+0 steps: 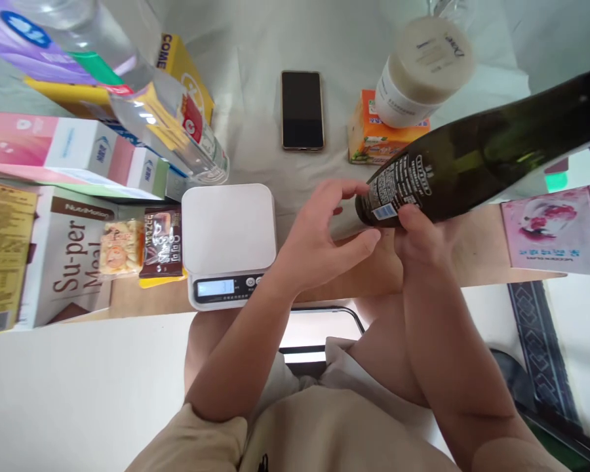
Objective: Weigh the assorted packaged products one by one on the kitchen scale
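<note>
A dark green glass bottle (pixel 491 157) lies tilted across the right side, its neck reaching the right edge and its printed back label facing up. My right hand (pixel 420 236) grips it from below, with the thumb over the label near the base and the other fingers hidden underneath. Close to the bottle's base, my left hand (pixel 319 236) has its fingers apart and holds nothing; whether an index fingertip touches the glass is hard to tell. To the left stands a white kitchen scale (pixel 229 229) with a lit display and a bare platform.
A black phone (pixel 301 110) lies at the middle back. Behind the bottle, a white jar (pixel 413 78) rests on an orange box (pixel 373 141). Boxes, a clear plastic bottle (pixel 152 111) and snack packets (pixel 162 242) crowd the left. A pink box (pixel 550 233) stands right.
</note>
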Action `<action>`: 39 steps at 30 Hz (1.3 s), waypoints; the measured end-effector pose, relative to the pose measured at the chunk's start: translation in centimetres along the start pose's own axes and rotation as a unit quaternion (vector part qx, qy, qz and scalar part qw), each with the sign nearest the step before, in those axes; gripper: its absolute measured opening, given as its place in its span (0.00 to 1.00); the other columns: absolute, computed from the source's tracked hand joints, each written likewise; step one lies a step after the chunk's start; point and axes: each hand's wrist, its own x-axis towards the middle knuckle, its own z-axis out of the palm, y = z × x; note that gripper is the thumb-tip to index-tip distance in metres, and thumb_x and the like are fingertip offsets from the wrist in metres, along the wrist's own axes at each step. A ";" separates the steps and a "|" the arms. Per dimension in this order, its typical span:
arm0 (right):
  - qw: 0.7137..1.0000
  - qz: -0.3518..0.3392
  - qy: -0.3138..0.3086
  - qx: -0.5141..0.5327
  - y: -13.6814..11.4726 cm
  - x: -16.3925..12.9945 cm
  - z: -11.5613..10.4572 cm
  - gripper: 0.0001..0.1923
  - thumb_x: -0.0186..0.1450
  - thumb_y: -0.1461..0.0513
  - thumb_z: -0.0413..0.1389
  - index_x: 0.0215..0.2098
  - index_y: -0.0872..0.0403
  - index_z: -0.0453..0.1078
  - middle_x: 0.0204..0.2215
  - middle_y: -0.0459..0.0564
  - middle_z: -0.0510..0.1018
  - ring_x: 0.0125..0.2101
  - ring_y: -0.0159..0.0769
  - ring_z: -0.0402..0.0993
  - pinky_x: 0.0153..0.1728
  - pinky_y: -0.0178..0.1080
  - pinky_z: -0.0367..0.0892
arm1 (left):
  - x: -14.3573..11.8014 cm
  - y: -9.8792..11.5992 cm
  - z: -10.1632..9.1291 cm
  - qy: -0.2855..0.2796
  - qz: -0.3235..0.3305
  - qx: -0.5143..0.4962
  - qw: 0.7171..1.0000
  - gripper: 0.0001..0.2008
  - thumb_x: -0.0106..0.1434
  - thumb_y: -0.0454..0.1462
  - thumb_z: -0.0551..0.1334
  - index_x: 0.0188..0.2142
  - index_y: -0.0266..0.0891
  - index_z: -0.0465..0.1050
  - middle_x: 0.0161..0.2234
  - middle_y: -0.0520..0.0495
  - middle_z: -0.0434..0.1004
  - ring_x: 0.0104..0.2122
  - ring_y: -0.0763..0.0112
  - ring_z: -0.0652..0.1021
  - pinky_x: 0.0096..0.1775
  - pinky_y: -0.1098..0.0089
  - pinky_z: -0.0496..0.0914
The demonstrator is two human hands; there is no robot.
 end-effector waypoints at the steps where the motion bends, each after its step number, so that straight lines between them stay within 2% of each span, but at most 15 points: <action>1: 0.999 -0.002 -0.036 0.028 -0.2 -0.1 0.5 0.32 0.57 0.38 0.70 0.53 0.39 0.75 0.49 0.47 0.82 0.59 0.50 0.81 0.66 0.60 0.78 | -0.2 -0.1 -0.6 0.006 0.010 0.002 1.000 0.22 0.67 0.45 0.70 0.58 0.44 0.72 0.61 0.41 0.79 0.62 0.56 0.79 0.63 0.55 0.76; 3: 0.992 -0.014 -0.104 0.073 -0.9 -0.4 1.9 0.30 0.55 0.39 0.72 0.50 0.40 0.77 0.46 0.48 0.84 0.56 0.51 0.84 0.60 0.56 0.82 | -0.6 -0.3 -1.9 0.008 0.030 -0.011 0.999 0.26 0.68 0.47 0.71 0.62 0.45 0.70 0.63 0.41 0.78 0.64 0.54 0.79 0.66 0.53 0.75; 4: 0.984 -0.017 -0.150 0.091 -1.2 -0.5 2.7 0.30 0.54 0.41 0.73 0.50 0.40 0.78 0.48 0.48 0.85 0.56 0.51 0.84 0.60 0.56 0.83 | -0.9 -0.4 -2.7 0.003 0.039 -0.022 0.999 0.29 0.67 0.48 0.71 0.63 0.46 0.69 0.64 0.41 0.77 0.64 0.54 0.79 0.67 0.53 0.75; 6: 0.968 -0.030 -0.215 0.123 -1.9 -0.5 4.6 0.31 0.54 0.44 0.75 0.52 0.41 0.77 0.53 0.49 0.85 0.57 0.52 0.85 0.61 0.57 0.82 | -1.6 -0.4 -4.5 -0.012 0.050 -0.043 0.998 0.32 0.67 0.49 0.73 0.66 0.48 0.68 0.66 0.42 0.77 0.63 0.53 0.81 0.66 0.53 0.77; 8: 0.957 -0.052 -0.248 0.140 -2.5 -0.5 6.5 0.34 0.53 0.45 0.76 0.56 0.39 0.76 0.54 0.49 0.85 0.54 0.52 0.86 0.60 0.58 0.83 | -2.4 -0.1 -6.3 -0.022 0.054 -0.051 0.997 0.35 0.66 0.49 0.75 0.67 0.49 0.68 0.67 0.42 0.76 0.64 0.52 0.80 0.66 0.53 0.78; 10: 0.957 -0.074 -0.250 0.131 -3.0 -0.4 8.5 0.39 0.52 0.42 0.76 0.59 0.36 0.75 0.52 0.48 0.85 0.53 0.52 0.86 0.60 0.58 0.82 | -3.1 0.2 -7.9 -0.007 0.056 -0.055 0.997 0.38 0.62 0.51 0.78 0.67 0.50 0.69 0.67 0.42 0.77 0.65 0.50 0.81 0.63 0.53 0.80; 12: 0.961 -0.088 -0.239 0.106 -3.4 -0.4 10.4 0.42 0.50 0.39 0.76 0.60 0.34 0.74 0.54 0.47 0.84 0.56 0.51 0.83 0.63 0.58 0.80 | -3.7 0.3 -9.2 0.034 0.062 -0.059 0.996 0.42 0.56 0.54 0.81 0.65 0.49 0.71 0.63 0.42 0.79 0.63 0.48 0.82 0.60 0.53 0.82; 15: 0.962 -0.097 -0.236 0.098 -4.0 -0.6 12.9 0.39 0.56 0.39 0.74 0.62 0.32 0.72 0.55 0.45 0.82 0.58 0.48 0.81 0.65 0.56 0.79 | -4.3 0.2 -10.9 0.109 0.067 -0.050 0.991 0.44 0.50 0.58 0.83 0.60 0.46 0.75 0.57 0.42 0.82 0.60 0.46 0.83 0.56 0.54 0.83; 18: 0.954 -0.100 -0.258 0.115 -4.1 -1.0 14.6 0.36 0.60 0.43 0.73 0.64 0.30 0.71 0.53 0.44 0.82 0.54 0.43 0.82 0.60 0.51 0.81 | -4.9 -0.1 -12.6 0.137 0.079 -0.040 0.987 0.44 0.47 0.58 0.85 0.59 0.48 0.76 0.56 0.43 0.81 0.61 0.46 0.82 0.56 0.55 0.83; 21: 0.947 -0.084 -0.289 0.109 -3.7 -1.5 15.1 0.38 0.60 0.46 0.74 0.66 0.29 0.70 0.57 0.43 0.82 0.55 0.42 0.82 0.59 0.48 0.83 | -5.6 -0.3 -13.9 0.131 0.084 -0.032 0.987 0.47 0.44 0.57 0.86 0.60 0.49 0.77 0.56 0.45 0.82 0.61 0.46 0.82 0.57 0.56 0.83; 26: 0.940 -0.057 -0.317 0.110 -2.7 -1.8 14.8 0.41 0.58 0.50 0.77 0.66 0.27 0.70 0.59 0.40 0.82 0.56 0.41 0.82 0.60 0.48 0.83 | -6.2 0.3 -14.6 0.133 0.045 -0.004 0.990 0.44 0.50 0.56 0.84 0.62 0.49 0.75 0.55 0.44 0.82 0.60 0.49 0.83 0.58 0.53 0.82; 30: 0.945 -0.035 -0.311 0.098 -2.4 -1.8 15.0 0.41 0.57 0.47 0.77 0.66 0.29 0.71 0.58 0.41 0.83 0.55 0.43 0.83 0.59 0.48 0.84 | -6.0 0.3 -14.5 0.114 0.042 -0.017 0.992 0.44 0.49 0.55 0.85 0.61 0.49 0.74 0.53 0.45 0.82 0.56 0.53 0.84 0.53 0.58 0.83; 32: 0.946 -0.025 -0.309 0.093 -2.3 -1.8 15.0 0.43 0.55 0.44 0.77 0.66 0.30 0.70 0.60 0.43 0.82 0.58 0.45 0.82 0.62 0.51 0.82 | -5.9 -0.1 -14.6 0.108 0.071 -0.031 0.991 0.42 0.52 0.58 0.82 0.61 0.50 0.73 0.56 0.46 0.81 0.58 0.53 0.83 0.56 0.57 0.82; 36: 0.950 -0.040 -0.289 0.114 -2.4 -1.8 14.0 0.44 0.55 0.42 0.75 0.67 0.29 0.70 0.65 0.42 0.79 0.68 0.48 0.76 0.72 0.54 0.75 | -6.2 -0.3 -15.2 0.158 0.128 -0.083 0.976 0.32 0.64 0.62 0.73 0.62 0.56 0.76 0.61 0.52 0.80 0.67 0.56 0.77 0.70 0.55 0.73; 39: 0.958 -0.039 -0.268 0.091 -2.4 -1.9 12.7 0.38 0.60 0.42 0.72 0.67 0.29 0.71 0.65 0.42 0.78 0.68 0.48 0.76 0.72 0.54 0.74 | -6.7 0.5 -15.7 0.200 0.114 -0.102 0.968 0.26 0.65 0.59 0.73 0.59 0.59 0.79 0.60 0.58 0.82 0.67 0.58 0.77 0.67 0.57 0.73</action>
